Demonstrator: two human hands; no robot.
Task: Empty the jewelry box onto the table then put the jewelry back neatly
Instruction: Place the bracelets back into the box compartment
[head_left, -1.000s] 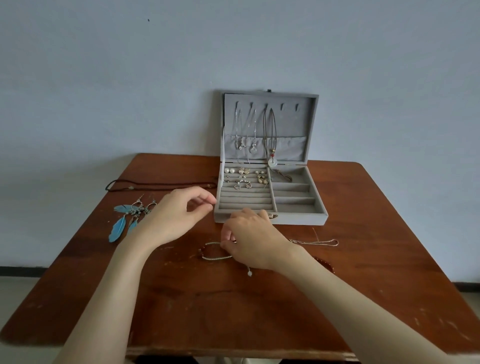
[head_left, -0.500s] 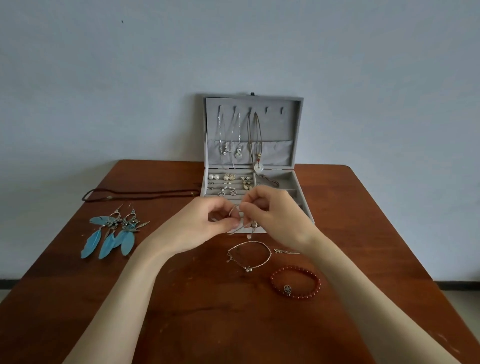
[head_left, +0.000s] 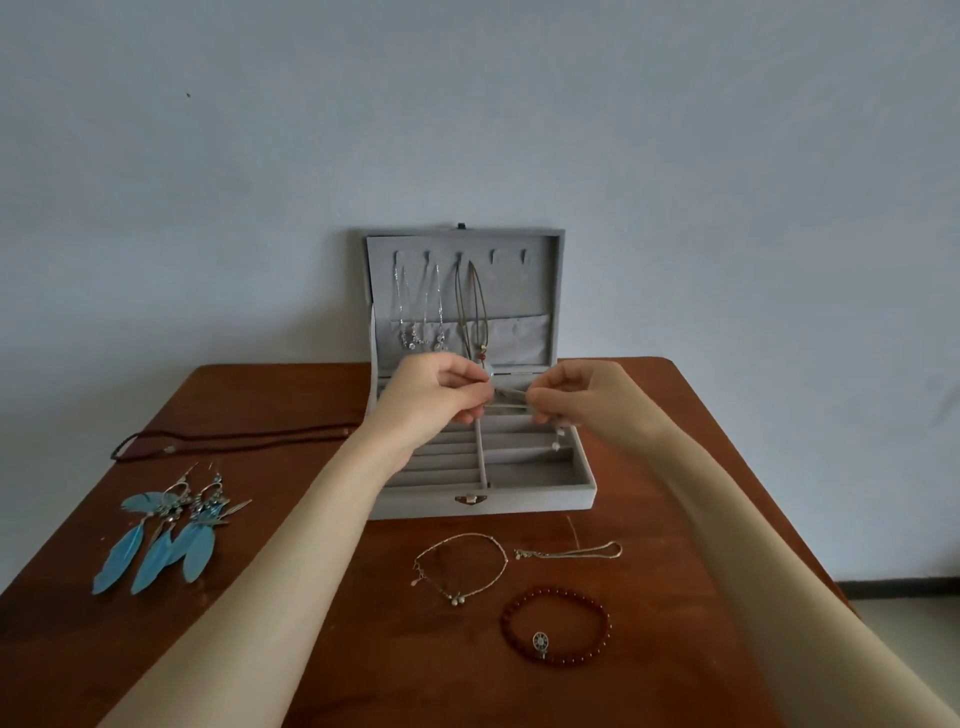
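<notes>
A grey jewelry box (head_left: 519, 499) stands open at the back of the wooden table (head_left: 363, 649), with necklaces (head_left: 436, 306) hanging in its lid. Above its compartments my left hand (head_left: 436, 395) and my right hand (head_left: 576, 395) each pinch one end of a thin silver chain bracelet (head_left: 506, 409), stretched between them. Small beads of the chain dangle below my right hand. On the table in front of the box lie a silver bracelet (head_left: 462, 566), a thin chain (head_left: 571, 552) and a red bead bracelet (head_left: 556, 623).
Blue feather earrings (head_left: 161, 535) lie at the left of the table. A dark cord necklace (head_left: 228, 439) lies behind them. A pale wall rises right behind the box.
Both hands have lifted the silver chain from just in front of the box to above its compartments and pulled it taut between them.
</notes>
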